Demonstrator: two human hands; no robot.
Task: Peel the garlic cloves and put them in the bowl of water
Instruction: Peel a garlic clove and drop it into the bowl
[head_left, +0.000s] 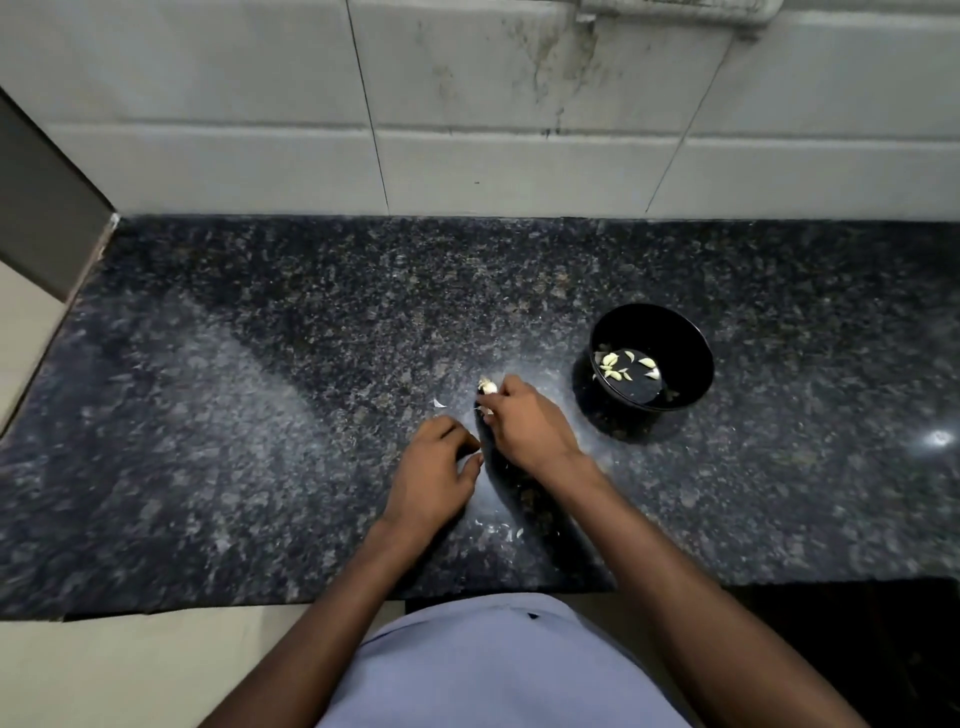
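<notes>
A black bowl (691, 364) of water stands on the dark granite counter (260, 415), right of centre, with several peeled garlic cloves (612, 364) floating in it. My right hand (524, 421) rests on the counter just left of the bowl, its fingertips closed on a piece of unpeeled garlic (488, 386). My left hand (434, 473) lies below and to the left of it, fingers curled and slightly apart, with nothing visible in it. A white scrap of garlic skin (439, 402) lies left of the garlic.
More bits of skin (498, 527) are scattered near the counter's front edge between my forearms. A tiled wall (467, 130) rises behind the counter. The counter's left end meets a grey panel (47, 208).
</notes>
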